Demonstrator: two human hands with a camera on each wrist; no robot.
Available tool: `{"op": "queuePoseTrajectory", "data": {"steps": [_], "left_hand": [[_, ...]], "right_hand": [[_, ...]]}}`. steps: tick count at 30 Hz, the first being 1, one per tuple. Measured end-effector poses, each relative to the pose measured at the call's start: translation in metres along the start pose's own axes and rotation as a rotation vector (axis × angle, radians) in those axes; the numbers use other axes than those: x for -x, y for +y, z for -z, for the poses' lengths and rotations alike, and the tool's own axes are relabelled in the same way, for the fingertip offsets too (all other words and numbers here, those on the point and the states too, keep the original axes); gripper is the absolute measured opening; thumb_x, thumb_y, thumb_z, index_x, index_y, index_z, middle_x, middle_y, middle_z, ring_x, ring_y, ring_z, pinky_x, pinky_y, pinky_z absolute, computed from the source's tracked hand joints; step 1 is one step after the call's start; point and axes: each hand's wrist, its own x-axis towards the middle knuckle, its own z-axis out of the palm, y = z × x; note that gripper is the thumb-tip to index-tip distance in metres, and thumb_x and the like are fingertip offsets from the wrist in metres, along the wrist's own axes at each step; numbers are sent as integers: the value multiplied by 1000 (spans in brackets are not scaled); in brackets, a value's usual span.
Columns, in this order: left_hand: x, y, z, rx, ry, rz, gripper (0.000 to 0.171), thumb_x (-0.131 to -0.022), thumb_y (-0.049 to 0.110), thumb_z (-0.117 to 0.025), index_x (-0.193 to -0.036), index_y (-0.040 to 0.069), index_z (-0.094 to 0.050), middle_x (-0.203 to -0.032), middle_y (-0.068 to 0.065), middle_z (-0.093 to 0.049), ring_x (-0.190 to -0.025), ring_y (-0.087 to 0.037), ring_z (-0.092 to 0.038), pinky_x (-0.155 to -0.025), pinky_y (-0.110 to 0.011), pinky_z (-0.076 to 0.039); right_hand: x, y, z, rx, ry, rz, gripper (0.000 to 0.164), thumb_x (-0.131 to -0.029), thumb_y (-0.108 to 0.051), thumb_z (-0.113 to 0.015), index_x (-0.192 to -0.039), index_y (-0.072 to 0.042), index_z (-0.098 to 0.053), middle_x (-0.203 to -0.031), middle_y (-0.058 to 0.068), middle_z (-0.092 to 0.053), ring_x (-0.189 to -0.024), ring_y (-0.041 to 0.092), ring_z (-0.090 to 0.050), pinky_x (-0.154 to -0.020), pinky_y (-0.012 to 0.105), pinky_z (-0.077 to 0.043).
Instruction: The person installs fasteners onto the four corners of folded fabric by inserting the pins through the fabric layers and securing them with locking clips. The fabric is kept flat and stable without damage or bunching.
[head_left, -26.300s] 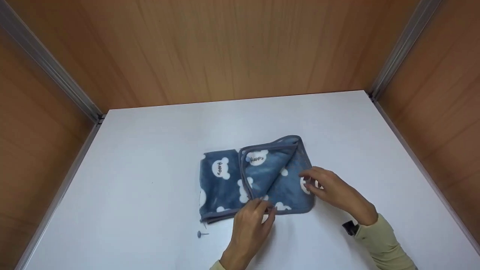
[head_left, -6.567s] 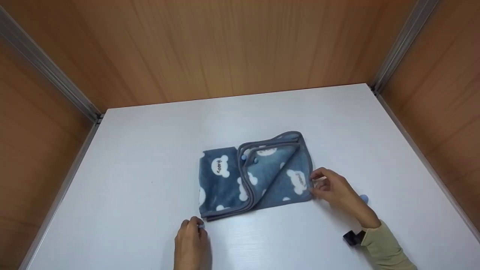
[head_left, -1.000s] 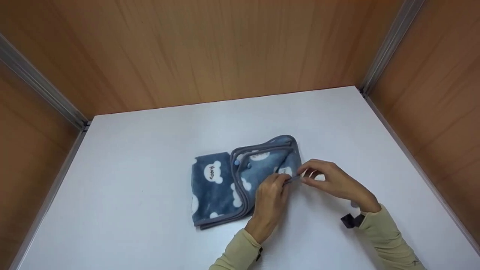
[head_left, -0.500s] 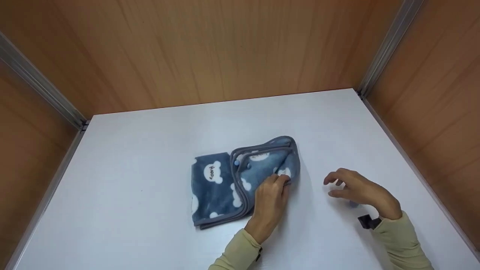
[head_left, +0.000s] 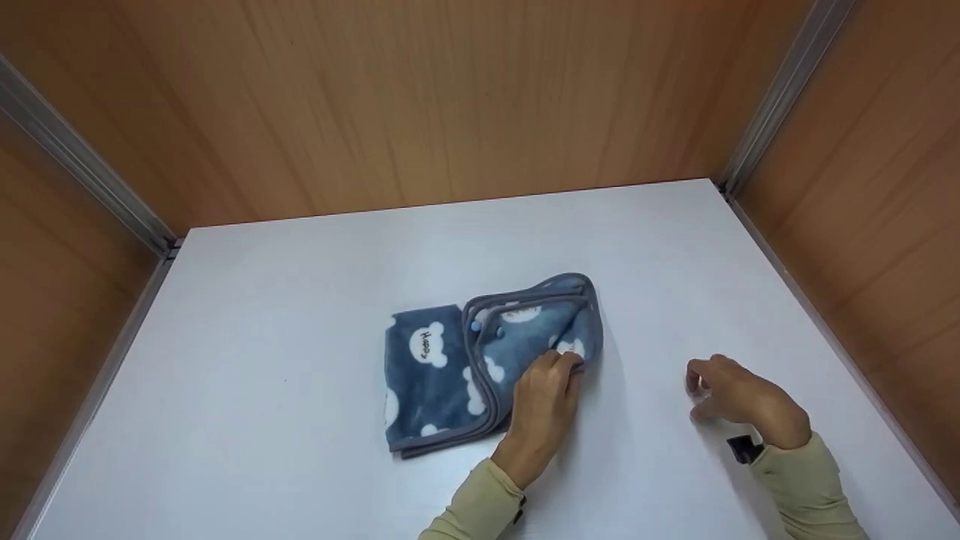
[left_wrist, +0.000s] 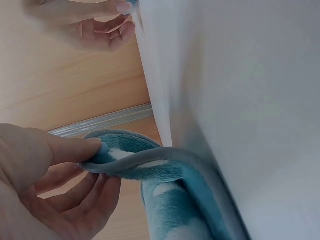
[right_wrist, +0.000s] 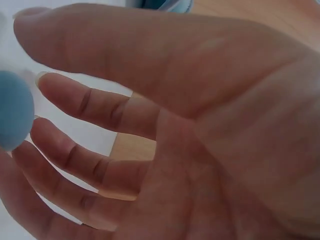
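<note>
A folded blue fleece blanket (head_left: 427,382) with white bear-head prints and grey edging lies on the white table. My left hand (head_left: 540,397) pinches its edging at the lower right corner. In the left wrist view a light-blue pin head (left_wrist: 104,148) shows at the thumb tip, against the lifted edge. Two blue round pin heads sit near the middle fold, the left pin head (head_left: 475,326) lighter. My right hand (head_left: 739,397) is low over the table, fingers bent, thumb apart. In the right wrist view a blue round-headed pin (right_wrist: 14,110) is by the fingertips; its shaft is hidden.
The white table (head_left: 285,300) is bounded by a wood-grain back panel (head_left: 450,105) and side panels with metal corner strips. A small black device (head_left: 745,448) is on the right wrist.
My right hand has let go of the blanket edge and moved right and down to the loose pin on the table. My left hand stays at the blanket corner.
</note>
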Motion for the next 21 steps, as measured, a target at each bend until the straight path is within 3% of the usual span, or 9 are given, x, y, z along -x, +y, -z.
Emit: {"op": "queuePoseTrajectory", "data": {"steps": [11, 17, 21], "left_hand": [[3, 1, -1, 52, -88, 46, 7, -81, 7, -72, -84, 12, -68, -74, 2, -59, -65, -13, -62, -53, -25, -48], [3, 2, -3, 41, -69, 20, 6, -81, 7, -71, -83, 11, -67, -73, 2, -59, -63, -13, -61, -52, -25, -47], [4, 2, -4, 36, -52, 8, 6, -81, 7, -71, -82, 11, -67, -72, 2, -59, -63, -12, -61, -52, -24, -47]], "right_hand": [[-9, 2, -3, -94, 20, 61, 15, -78, 8, -60, -84, -5, -55, -80, 6, -52, -71, 19, -46, -60, 32, -40], [-20, -11, 4, -94, 81, 98, 12, -80, 4, -61, -86, -5, -57, -83, 4, -53, -78, 19, -48, -64, 32, -41], [-29, -22, 9, -76, 154, 170, 10, -80, 2, -61, -86, -5, -58, -84, 3, -56, -81, 20, -51, -68, 32, -42]]}}
